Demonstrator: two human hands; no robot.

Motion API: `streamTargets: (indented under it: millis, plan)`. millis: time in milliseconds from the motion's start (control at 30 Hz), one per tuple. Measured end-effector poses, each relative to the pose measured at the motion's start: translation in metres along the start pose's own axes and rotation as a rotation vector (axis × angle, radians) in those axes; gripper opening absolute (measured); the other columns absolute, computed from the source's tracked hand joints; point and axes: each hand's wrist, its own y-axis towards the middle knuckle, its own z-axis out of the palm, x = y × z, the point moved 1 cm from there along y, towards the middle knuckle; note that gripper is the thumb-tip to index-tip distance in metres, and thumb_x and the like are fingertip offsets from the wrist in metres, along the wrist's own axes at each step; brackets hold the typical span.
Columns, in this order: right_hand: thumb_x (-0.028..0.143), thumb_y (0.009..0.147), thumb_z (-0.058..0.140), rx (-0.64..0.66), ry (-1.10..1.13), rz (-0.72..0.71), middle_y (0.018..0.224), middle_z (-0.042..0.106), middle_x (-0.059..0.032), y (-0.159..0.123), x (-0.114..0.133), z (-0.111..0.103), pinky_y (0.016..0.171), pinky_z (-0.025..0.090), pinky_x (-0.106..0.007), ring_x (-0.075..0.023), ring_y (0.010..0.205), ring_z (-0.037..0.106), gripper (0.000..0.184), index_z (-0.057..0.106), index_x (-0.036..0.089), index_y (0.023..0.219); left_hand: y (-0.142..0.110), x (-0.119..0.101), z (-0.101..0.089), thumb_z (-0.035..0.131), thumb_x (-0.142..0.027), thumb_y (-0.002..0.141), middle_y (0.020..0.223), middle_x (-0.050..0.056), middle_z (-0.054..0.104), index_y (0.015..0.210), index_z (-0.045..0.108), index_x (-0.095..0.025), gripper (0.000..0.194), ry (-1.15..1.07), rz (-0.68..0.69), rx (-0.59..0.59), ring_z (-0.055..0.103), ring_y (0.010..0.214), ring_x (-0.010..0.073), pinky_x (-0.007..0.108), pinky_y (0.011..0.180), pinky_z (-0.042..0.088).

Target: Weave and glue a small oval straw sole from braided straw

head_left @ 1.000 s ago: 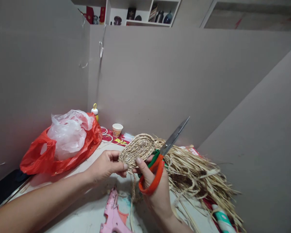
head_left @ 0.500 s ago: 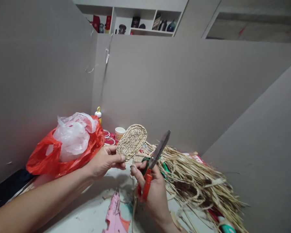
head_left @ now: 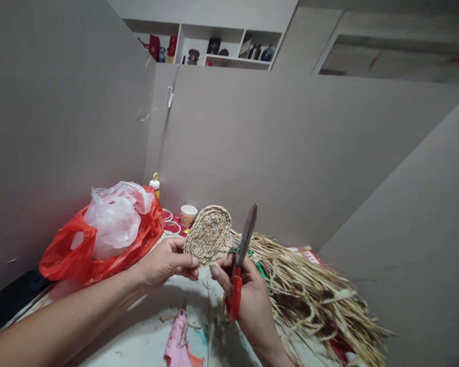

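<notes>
An oval coiled mat of braided straw [head_left: 208, 234] stands tilted up above the table. My left hand [head_left: 176, 261] pinches its lower left edge between thumb and fingers. My right hand [head_left: 248, 290] holds scissors [head_left: 237, 285] with red handles, their dark blades pointing up and close together. The thumb and fingertip of that hand also touch the mat's lower right edge, where a strand end shows. Below the hands, a pink glue gun [head_left: 178, 339] lies on the table with its nozzle pointing away from me.
A large bundle of dry straw [head_left: 309, 285] spreads over the right side of the table [head_left: 137, 326]. On the left sits a red plastic bag [head_left: 71, 250] with a white bag [head_left: 112, 224] inside. A paper cup [head_left: 188, 215] and white rings [head_left: 172, 227] stand at the back, near the wall.
My right hand has moved slightly, and the scissors stand more upright. The right thumb now presses against the mat's lower edge. The whole view has shifted a little; my left hand keeps its hold.
</notes>
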Motion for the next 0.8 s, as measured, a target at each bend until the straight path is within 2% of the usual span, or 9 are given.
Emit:
streamTargets:
  millis: [233, 367, 533, 800]
  plan:
    - [0.034, 0.073, 0.077, 0.037, 0.007, 0.049, 0.076, 0.061, 0.0021, 0.004, 0.001, -0.002, 0.062, 0.042, -0.026, -0.0151, 0.066, 0.053, 0.025, 0.058, 0.021, 0.081, 0.0, 0.001, 0.0, 0.077, -0.019, 0.059, 0.06, 0.001, 0.064, 0.07, 0.066, -0.01, 0.018, -0.009, -0.053, 0.006, 0.062, 0.054, 0.0118, 0.025, 0.058, 0.051]
    - [0.036, 0.071, 0.079, 0.046, 0.034, 0.112, 0.071, 0.06, 0.0033, 0.005, 0.003, -0.003, 0.057, 0.041, -0.025, -0.0139, 0.06, 0.051, 0.027, 0.059, 0.021, 0.079, 0.001, 0.003, -0.002, 0.075, -0.017, 0.058, 0.058, 0.002, 0.064, 0.07, 0.065, -0.011, 0.016, -0.013, -0.089, 0.013, 0.062, 0.054, 0.0122, 0.025, 0.058, 0.052]
    - [0.033, 0.065, 0.083, 0.076, 0.078, 0.142, 0.072, 0.061, 0.0023, 0.009, 0.004, -0.004, 0.061, 0.044, -0.026, -0.0153, 0.064, 0.055, 0.029, 0.059, 0.02, 0.077, 0.002, 0.005, -0.003, 0.074, -0.015, 0.056, 0.058, 0.002, 0.064, 0.068, 0.065, -0.01, 0.016, -0.014, -0.126, 0.019, 0.063, 0.054, 0.0124, 0.024, 0.057, 0.052]
    - [0.031, 0.06, 0.085, 0.157, 0.135, 0.22, 0.067, 0.061, 0.0028, 0.012, 0.005, -0.007, 0.058, 0.043, -0.026, -0.0145, 0.059, 0.055, 0.03, 0.061, 0.019, 0.073, 0.004, 0.01, -0.002, 0.072, -0.015, 0.056, 0.054, 0.002, 0.065, 0.065, 0.067, -0.01, 0.011, 0.003, -0.16, 0.025, 0.062, 0.051, 0.0118, 0.024, 0.056, 0.053]
